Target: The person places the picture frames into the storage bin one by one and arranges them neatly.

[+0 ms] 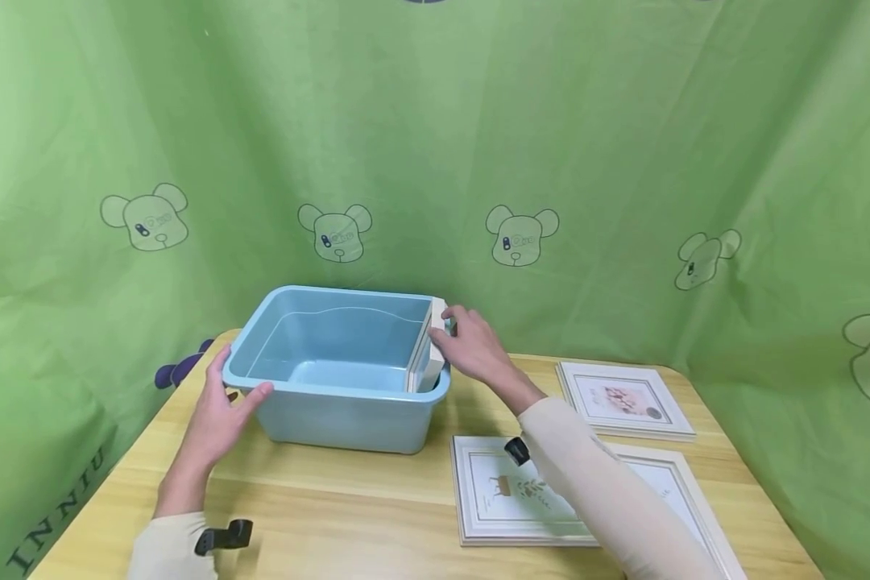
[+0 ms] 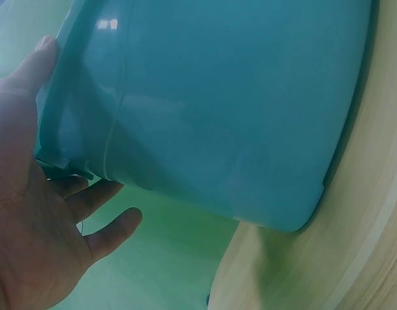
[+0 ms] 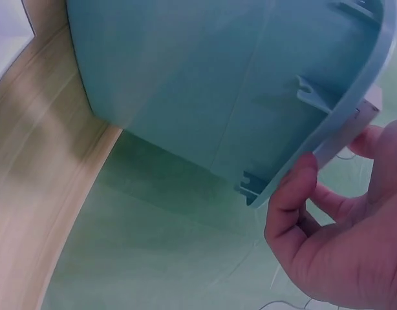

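Observation:
A light blue plastic basin (image 1: 348, 423) stands on the wooden table. Inside it, at the right end, a white picture frame (image 1: 422, 362) stands on edge close to the wall. My right hand (image 1: 471, 342) pinches the top edge of this frame, by the basin's rim; the right wrist view shows the frame's white end (image 3: 363, 116) between thumb and fingers. At the basin's front left corner is my left hand (image 1: 213, 419), its thumb at the front rim and its fairly straight fingers spread along the left side. Most of the frame's face is hidden from the head view.
To the right, a white frame with a deer picture (image 1: 503, 491) lies flat, partly under my right sleeve, overlapping another white frame (image 1: 685, 475). Farther back lies a frame with a pink picture (image 1: 623, 399). A green curtain (image 1: 435, 145) hangs behind and around the table.

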`<state>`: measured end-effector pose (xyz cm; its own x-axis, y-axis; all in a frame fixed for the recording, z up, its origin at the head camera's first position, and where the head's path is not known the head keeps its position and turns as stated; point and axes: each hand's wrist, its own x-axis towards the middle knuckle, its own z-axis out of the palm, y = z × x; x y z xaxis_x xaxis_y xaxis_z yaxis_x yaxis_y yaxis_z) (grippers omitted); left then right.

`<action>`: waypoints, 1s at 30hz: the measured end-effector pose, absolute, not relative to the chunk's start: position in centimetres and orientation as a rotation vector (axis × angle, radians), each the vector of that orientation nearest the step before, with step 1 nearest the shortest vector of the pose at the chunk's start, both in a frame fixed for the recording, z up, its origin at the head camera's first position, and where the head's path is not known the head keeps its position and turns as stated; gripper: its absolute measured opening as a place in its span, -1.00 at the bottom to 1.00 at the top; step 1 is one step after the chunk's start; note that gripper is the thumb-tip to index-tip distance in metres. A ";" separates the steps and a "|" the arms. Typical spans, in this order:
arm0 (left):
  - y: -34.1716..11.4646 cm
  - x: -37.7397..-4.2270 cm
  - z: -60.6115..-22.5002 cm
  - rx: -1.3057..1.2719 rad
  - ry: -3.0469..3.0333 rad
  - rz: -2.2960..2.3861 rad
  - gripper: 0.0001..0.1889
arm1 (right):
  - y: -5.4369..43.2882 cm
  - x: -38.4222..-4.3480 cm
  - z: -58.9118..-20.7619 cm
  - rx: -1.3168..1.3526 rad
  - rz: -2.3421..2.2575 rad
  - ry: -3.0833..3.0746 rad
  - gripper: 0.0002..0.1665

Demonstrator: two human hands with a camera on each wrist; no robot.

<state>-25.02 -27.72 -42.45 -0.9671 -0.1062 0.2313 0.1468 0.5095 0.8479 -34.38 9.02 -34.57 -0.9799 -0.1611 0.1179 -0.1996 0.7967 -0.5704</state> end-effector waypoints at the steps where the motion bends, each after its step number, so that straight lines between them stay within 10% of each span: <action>1: -27.7 -25.0 -42.5 -0.037 -2.498 -1.442 0.04 | 9.2 -34.3 -34.6 0.300 0.948 -2.923 -0.33; 30: -27.7 -25.1 -42.6 -0.029 -2.494 -1.437 0.02 | 15.5 -35.7 -38.1 0.292 1.099 -2.907 -0.27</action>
